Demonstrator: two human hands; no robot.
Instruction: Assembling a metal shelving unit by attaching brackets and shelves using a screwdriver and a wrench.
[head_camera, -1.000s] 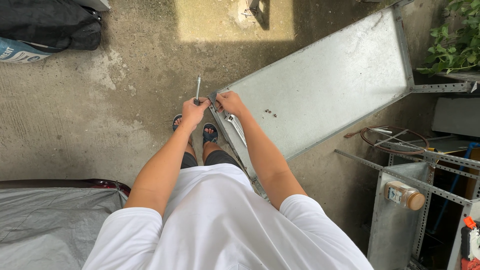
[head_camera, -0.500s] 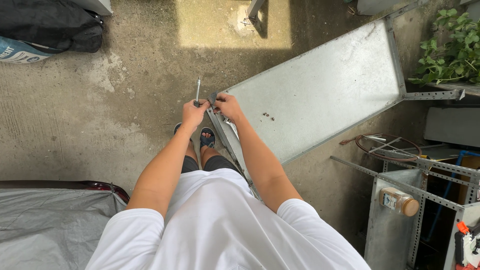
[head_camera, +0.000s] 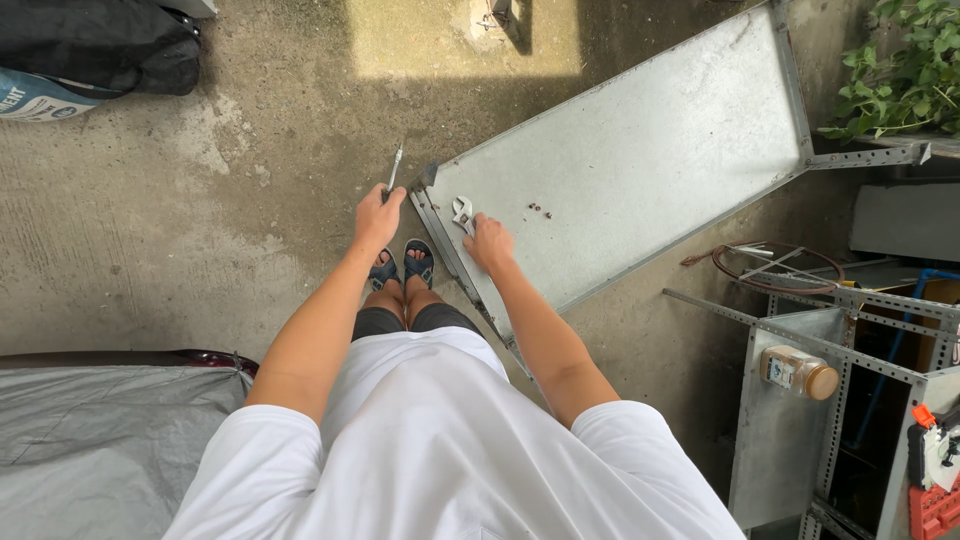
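Galvanised steel shelf (head_camera: 640, 150) looks stiff, light, sharp-edged; best gripped along its folded rim. Left hand (head_camera: 378, 218) clenches a screwdriver (head_camera: 394, 166) just off its corner; right hand (head_camera: 489, 243) grasps a wrench (head_camera: 464, 212) lying on it

Dull metal, rough concrete

My galvanised steel shelf panel (head_camera: 640, 160) looks matt grey and a bit blotchy; the adjustable wrench (head_camera: 463, 213) on it is shinier bare metal, the screwdriver (head_camera: 394, 166) shaft too, and the concrete floor (head_camera: 180, 220) is rough and stained.
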